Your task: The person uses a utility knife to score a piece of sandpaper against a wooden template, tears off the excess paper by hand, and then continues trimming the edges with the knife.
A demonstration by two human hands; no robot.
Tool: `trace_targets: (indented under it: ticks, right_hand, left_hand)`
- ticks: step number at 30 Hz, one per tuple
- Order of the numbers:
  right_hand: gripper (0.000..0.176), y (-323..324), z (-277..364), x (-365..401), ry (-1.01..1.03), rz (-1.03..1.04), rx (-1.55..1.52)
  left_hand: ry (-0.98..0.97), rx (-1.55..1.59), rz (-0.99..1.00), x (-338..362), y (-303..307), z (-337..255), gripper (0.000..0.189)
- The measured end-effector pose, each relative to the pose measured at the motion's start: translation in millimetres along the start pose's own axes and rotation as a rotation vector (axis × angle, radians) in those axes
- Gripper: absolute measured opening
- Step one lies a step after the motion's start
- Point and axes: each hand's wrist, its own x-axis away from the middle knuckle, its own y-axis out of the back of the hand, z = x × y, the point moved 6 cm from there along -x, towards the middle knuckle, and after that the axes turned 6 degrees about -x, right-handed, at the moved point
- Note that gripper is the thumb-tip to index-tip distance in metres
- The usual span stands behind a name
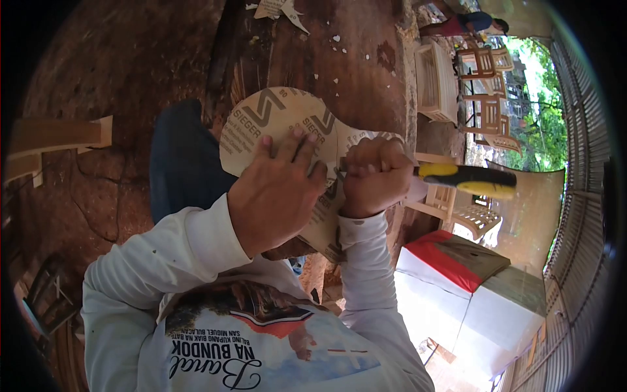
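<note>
My left hand (281, 183) lies palm down with its fingers spread on a sheet of sandpaper (251, 117), its printed backing side up. The sheet has a rounded outline on its far left. Beside it, my right hand (375, 176) is closed around the shaft of a hand tool with a yellow-and-black handle (467, 178). The handle sticks out to the right, and a dark tip shows at the left of the fist, close over the sandpaper near my left thumb. I cannot tell what kind of blade the tool has.
Torn sandpaper scraps (277, 12) lie on a stained wooden tabletop (356, 59), with small pale bits scattered around. Wooden chairs (483, 114) stand at the upper right, near another person (470, 25). A white box-like piece with a red cover (444, 261) is at lower right. Wooden furniture (59, 144) sits at left.
</note>
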Motion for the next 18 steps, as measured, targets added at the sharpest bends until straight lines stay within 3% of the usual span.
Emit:
trace_targets:
  ticks: [2,5,18]
  right_hand:
    - [0.035,-14,11,-6,0.053,0.065,-0.061]
    - [0.036,-19,8,-6,0.071,0.007,0.112]
    - [0.035,-15,-7,-13,-0.004,0.114,-0.052]
  left_hand:
    - [-0.004,0.016,-0.009,1,-1,0,0.033]
    - [-0.01,0.045,-0.013,0,0,1,0.032]
    - [0.014,0.048,-0.011,0,-1,3,0.029]
